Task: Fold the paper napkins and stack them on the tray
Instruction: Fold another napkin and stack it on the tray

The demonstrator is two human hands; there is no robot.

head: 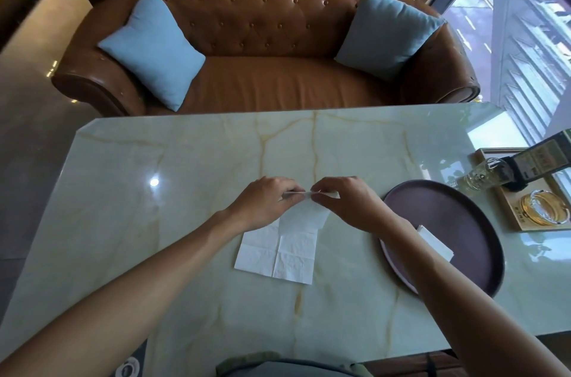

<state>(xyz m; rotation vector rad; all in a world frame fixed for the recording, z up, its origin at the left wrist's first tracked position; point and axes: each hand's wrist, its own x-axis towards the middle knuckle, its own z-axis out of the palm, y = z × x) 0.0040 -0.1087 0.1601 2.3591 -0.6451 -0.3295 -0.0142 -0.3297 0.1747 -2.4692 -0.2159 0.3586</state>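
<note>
A white paper napkin lies unfolded on the marble table, with crease lines across it. Its far edge is lifted off the table. My left hand and my right hand both pinch that raised edge, fingertips almost touching above the table's middle. To the right sits a round dark purple tray. A folded white napkin rests on the tray, partly hidden behind my right forearm.
A wooden box at the right edge holds a glass bottle, a dark menu stand and a gold-rimmed glass ashtray. Beyond the table stands a brown leather sofa with two blue cushions. A window is at the right.
</note>
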